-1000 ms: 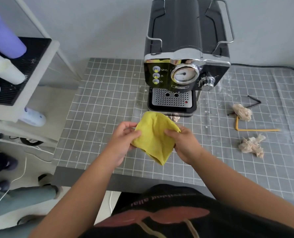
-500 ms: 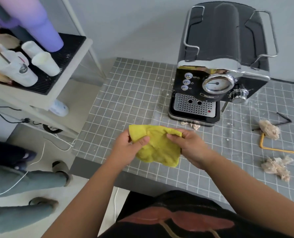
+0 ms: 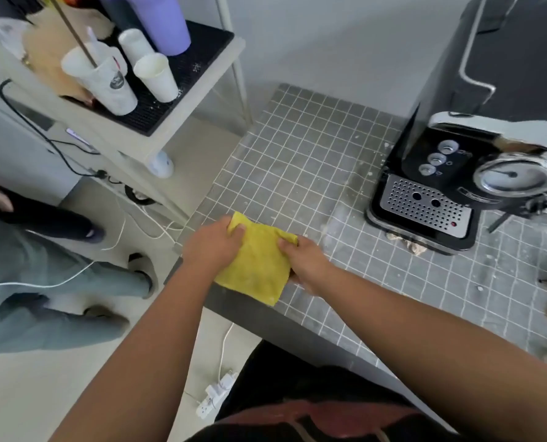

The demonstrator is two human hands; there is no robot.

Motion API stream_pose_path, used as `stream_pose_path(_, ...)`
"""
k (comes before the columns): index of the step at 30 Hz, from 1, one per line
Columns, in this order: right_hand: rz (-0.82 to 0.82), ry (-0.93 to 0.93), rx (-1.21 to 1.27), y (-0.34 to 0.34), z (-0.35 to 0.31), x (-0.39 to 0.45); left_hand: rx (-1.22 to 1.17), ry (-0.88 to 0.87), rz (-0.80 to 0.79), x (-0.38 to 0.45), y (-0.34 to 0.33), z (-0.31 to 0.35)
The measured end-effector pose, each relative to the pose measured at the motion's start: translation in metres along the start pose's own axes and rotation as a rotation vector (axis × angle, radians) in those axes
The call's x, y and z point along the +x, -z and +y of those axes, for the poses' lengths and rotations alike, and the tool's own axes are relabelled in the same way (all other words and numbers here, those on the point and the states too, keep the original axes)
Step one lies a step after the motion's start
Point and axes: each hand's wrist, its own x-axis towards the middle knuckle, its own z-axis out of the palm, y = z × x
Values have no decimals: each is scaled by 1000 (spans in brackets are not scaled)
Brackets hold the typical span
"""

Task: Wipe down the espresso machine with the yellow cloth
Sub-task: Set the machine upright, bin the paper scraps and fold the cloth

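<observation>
While one second ago the yellow cloth (image 3: pixel 255 266) hung as a loose pouch between the two hands in front of the espresso machine (image 3: pixel 476 148), it is now pulled out into a flatter, folded square over the near left edge of the worktop (image 3: pixel 304 161), and the view has turned to the left, so that the machine stands at the far right and is partly cut off. The left hand (image 3: pixel 211 247) pinches the upper left corner of the cloth with its thumb on top, and the right hand (image 3: pixel 307 261) holds the right edge, also with the thumb on top; both grips are narrow and closed on the fabric. The cloth is well apart from the machine and does not touch it. I judge that the person is still preparing the cloth into a pad, so the wiping itself is not yet begun. Counted: one cloth, one machine with three round buttons (image 3: pixel 437 159) and one round gauge (image 3: pixel 514 177), and on the shelf (image 3: pixel 182 122) at the left, three white cups (image 3: pixel 154 76) and one purple cup (image 3: pixel 162 20). On the floor lies one white power strip (image 3: pixel 216 393), and the legs of another person (image 3: pixel 42 275) show at the left.
</observation>
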Motion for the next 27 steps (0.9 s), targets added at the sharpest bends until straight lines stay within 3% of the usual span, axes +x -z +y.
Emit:
stream_pose_path(4,104,54,-274,2,-3,15,-213,-49,-70,21,-11,-25)
stream_pose_path(9,235,256,-607,16,-6,12,-193,-94,189,20,-32,-30)
stream_pose_path(14,273,264,-480,46,-2,7,-172,-93,285,10,-48,-3)
stream_pose_path(22,539,180,-96,122,26,-41,-266,-606,222,-19,-43,106)
stream_pose_path(27,694,122,146,153,24,-57,-598,-837,288,-28,-2,200)
